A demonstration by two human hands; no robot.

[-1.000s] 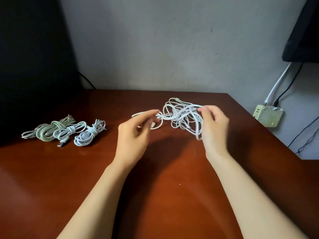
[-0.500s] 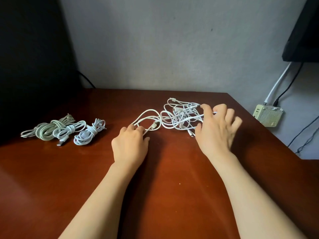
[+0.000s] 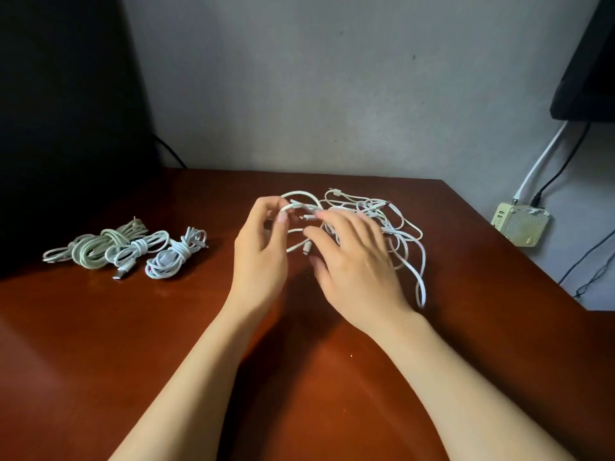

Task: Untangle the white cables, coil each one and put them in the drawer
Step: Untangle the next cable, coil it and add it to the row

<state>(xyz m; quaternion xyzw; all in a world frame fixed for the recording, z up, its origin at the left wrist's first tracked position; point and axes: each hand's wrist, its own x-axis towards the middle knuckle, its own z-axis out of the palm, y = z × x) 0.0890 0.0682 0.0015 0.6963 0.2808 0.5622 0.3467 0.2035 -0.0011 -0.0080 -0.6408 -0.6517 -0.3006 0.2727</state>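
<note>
A tangle of white cables (image 3: 392, 224) lies at the back middle of the brown wooden table (image 3: 100, 361), with one loop trailing toward me on the right. My left hand (image 3: 263, 257) is raised at the tangle's left side, thumb and fingers pinched on a cable strand. My right hand (image 3: 356, 264) is spread over the tangle with fingers apart, its fingertips among the strands; whether it grips one is hidden. No drawer is in view.
Three coiled cables sit at the left of the table: a greenish one (image 3: 96, 244), a white one with a USB plug (image 3: 136, 251) and a white one (image 3: 176, 254). A charger block (image 3: 520, 224) with wires hangs on the wall to the right. A dark panel stands at the left.
Both hands had dropped to the table with the tangle spread flat; now the left hand has lifted a strand and the right hand has moved left over the tangle.
</note>
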